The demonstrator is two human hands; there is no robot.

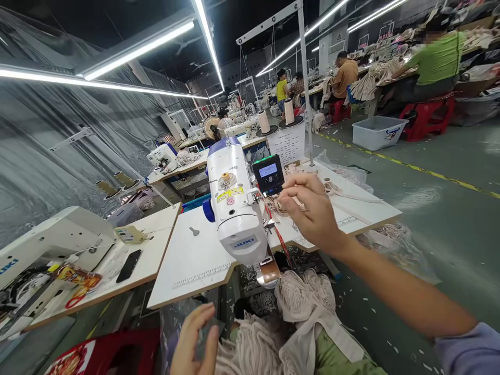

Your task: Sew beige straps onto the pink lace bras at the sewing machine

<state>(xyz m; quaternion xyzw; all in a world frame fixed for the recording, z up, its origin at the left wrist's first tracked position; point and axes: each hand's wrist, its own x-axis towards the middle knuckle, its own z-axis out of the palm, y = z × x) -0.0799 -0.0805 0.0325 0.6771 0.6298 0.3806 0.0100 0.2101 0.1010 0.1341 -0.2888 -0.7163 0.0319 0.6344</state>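
Observation:
My right hand is raised just right of the white sewing machine's head, in front of its small control panel. Its fingers are bent, with the thumb close to the fingertips; anything between them is too small to make out. Low in front of me, my left hand has its fingers apart and holds nothing. Beside it, bundles of beige fabric strips lie across my lap. More strips hang below the machine's narrow arm, near a brown plate. A red cord runs down beside the head.
The white sewing table has a cut-out front edge. Left stands another machine, with a phone, a bottle and red-handled scissors. A red stool is lower left. Thread cones stand behind; people work farther back.

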